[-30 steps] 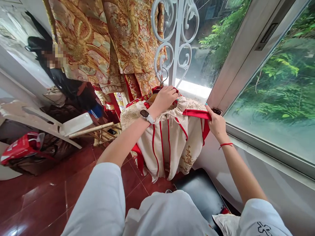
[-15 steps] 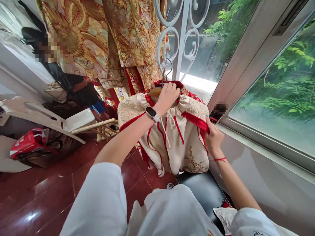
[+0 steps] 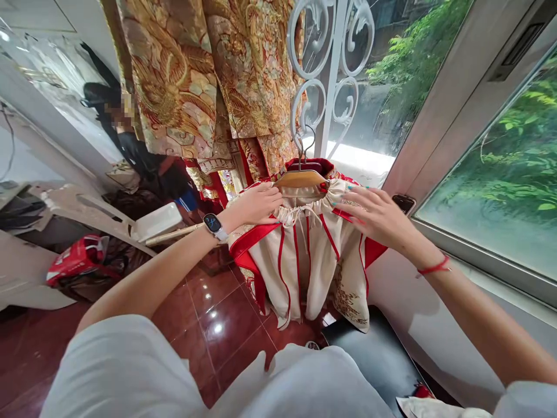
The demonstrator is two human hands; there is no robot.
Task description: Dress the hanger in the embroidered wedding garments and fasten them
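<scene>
A cream cape with red trim, gathered neckline and tie strings hangs on a wooden hanger, over a red garment. My left hand is closed on the cape at the left side of the neckline, thumb low and fingers over the shoulder. On the right shoulder of the cape lies my right hand, its fingers stretched out and apart. Some cloth under both hands is hidden. The hanger's wire hook goes up to a white scrolled metal stand.
Gold embroidered garments hang behind on the left. A phone rests by the window frame. Below is a black seat. A white chair and a red bag are on the left. Another person is farther back.
My left hand has moved from the hanger top to the left side of the neckline. My right hand has let go of the red edge and now lies spread on the right shoulder.
</scene>
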